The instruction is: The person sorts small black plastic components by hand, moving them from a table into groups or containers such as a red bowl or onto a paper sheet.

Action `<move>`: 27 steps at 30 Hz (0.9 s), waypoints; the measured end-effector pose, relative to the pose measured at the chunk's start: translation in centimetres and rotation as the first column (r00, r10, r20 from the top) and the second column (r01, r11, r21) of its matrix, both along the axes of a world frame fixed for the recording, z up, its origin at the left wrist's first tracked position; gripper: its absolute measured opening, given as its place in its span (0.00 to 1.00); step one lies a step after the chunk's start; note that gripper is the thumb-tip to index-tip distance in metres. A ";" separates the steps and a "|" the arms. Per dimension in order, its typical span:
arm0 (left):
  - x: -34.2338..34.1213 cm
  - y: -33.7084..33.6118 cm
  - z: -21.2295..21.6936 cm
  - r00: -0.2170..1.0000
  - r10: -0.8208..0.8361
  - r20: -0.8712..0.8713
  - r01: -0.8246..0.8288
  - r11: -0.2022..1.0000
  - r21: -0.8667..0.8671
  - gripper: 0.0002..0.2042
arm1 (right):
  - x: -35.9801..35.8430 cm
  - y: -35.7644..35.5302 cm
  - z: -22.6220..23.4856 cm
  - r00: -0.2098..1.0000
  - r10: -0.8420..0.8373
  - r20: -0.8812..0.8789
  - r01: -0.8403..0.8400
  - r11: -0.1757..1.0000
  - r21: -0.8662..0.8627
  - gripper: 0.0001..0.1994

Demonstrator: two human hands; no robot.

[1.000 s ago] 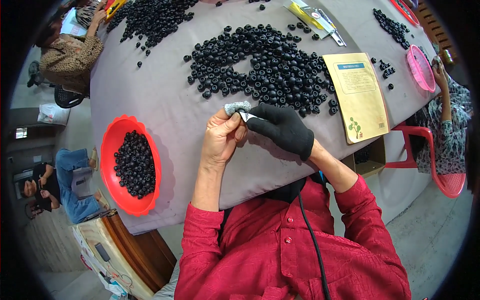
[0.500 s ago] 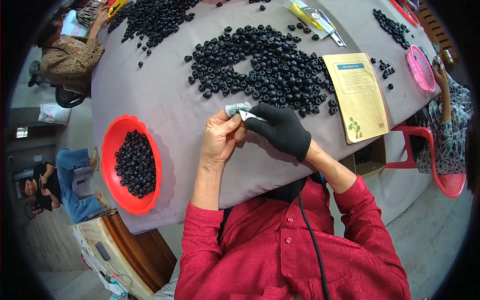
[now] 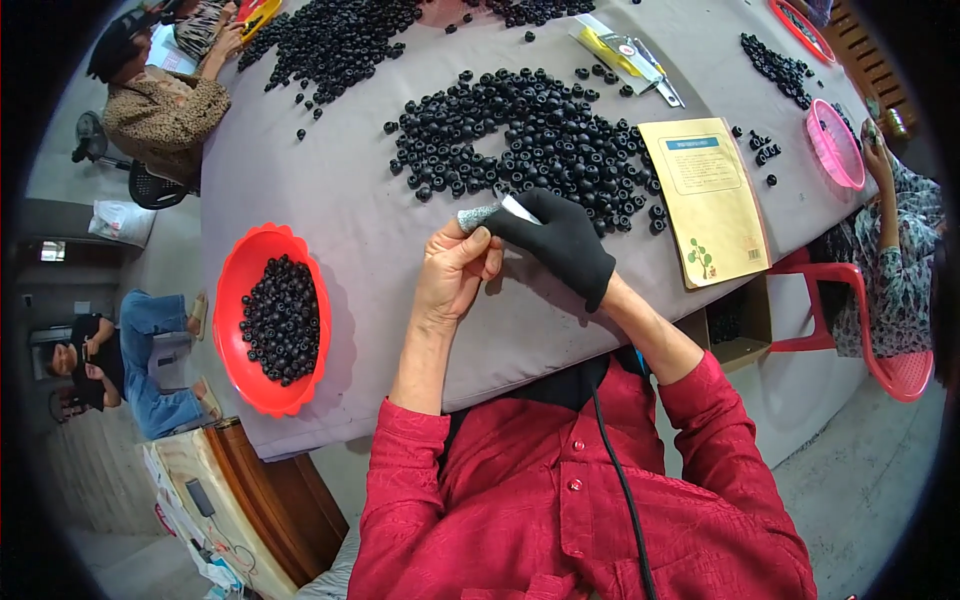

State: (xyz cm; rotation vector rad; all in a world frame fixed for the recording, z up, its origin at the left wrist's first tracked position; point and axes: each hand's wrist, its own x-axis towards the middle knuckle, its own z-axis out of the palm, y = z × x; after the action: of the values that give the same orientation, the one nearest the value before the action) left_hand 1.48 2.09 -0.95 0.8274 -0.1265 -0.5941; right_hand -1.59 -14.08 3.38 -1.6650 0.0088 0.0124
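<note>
My left hand [image 3: 452, 272] is bare apart from a grey speckled finger cover [image 3: 477, 217] on its index finger. Its thumb and fingers are pinched together, and whatever lies between them is hidden. Touching it from the right is my right hand [image 3: 556, 248] in a black glove, closed around a small white pointed tool [image 3: 519, 210] whose exact kind I cannot make out. Just beyond both hands a wide heap of small round black parts with holes [image 3: 540, 130] spreads over the grey tablecloth [image 3: 345, 180].
A red scalloped bowl [image 3: 232, 330] of black parts stands at the left. Right of the heap lie a yellow-tan envelope [image 3: 705, 200] and a yellow-and-clear packet [image 3: 620, 58]. A pink basket [image 3: 835, 145], a red chair [image 3: 850, 280] and co-workers flank the table.
My right hand has turned slightly, and the white tool now tilts up and away from the left thumb. The whole view has shifted a little.
</note>
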 end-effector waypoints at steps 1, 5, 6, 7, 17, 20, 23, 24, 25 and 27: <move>0.0 0.0 0.1 1.000 -0.028 0.004 0.028 0.999 -0.025 0.06 | 0.1 0.1 0.3 0.996 0.000 -0.090 0.001 1.000 0.005 0.13; 0.0 0.4 -0.4 0.997 -0.071 0.029 0.071 0.997 -0.024 0.06 | 0.1 0.3 -0.2 0.989 0.024 -0.143 -0.018 0.999 0.039 0.14; 0.0 0.5 -0.5 1.000 -0.029 -0.001 0.029 0.999 -0.035 0.06 | 0.2 0.3 -1.1 0.996 -0.029 -0.090 0.026 0.999 -0.035 0.14; 0.0 0.4 -0.5 0.999 0.011 -0.031 -0.012 0.999 -0.046 0.06 | 0.3 0.2 -1.8 0.996 -0.080 -0.033 0.076 0.991 -0.107 0.14; -0.1 0.0 -0.2 0.999 0.039 -0.007 -0.039 0.999 -0.032 0.07 | 0.2 -0.4 -3.0 0.989 -0.132 0.061 0.133 0.991 -0.013 0.11; -0.2 0.7 -0.1 0.994 0.110 0.002 -0.110 0.993 -0.051 0.05 | 0.4 0.4 -2.7 0.994 -0.102 0.039 0.103 0.994 -0.024 0.11; -0.8 0.7 0.5 0.991 0.131 0.002 -0.130 0.982 0.140 0.03 | 0.1 0.3 -3.6 0.990 -0.126 0.057 0.129 0.990 -0.049 0.11; -1.2 0.3 0.4 0.983 0.176 0.043 -0.181 0.972 0.151 0.02 | -0.2 0.3 -3.6 0.992 -0.112 0.060 0.114 0.993 -0.027 0.11; -1.8 -0.1 0.7 0.980 0.194 0.035 -0.198 0.965 0.173 0.02 | -0.3 -0.2 -3.7 0.992 -0.105 0.063 0.106 0.994 -0.009 0.10; -3.6 0.4 2.2 0.966 0.191 0.172 -0.237 0.922 0.307 0.03 | -0.5 -0.8 -4.2 0.993 -0.096 0.063 0.102 0.991 -0.086 0.10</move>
State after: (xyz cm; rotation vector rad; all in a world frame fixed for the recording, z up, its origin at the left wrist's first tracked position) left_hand -2.08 2.54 1.24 1.1886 -0.0625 -0.3522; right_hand -2.08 -14.86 -0.83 -1.7516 0.0479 -0.1141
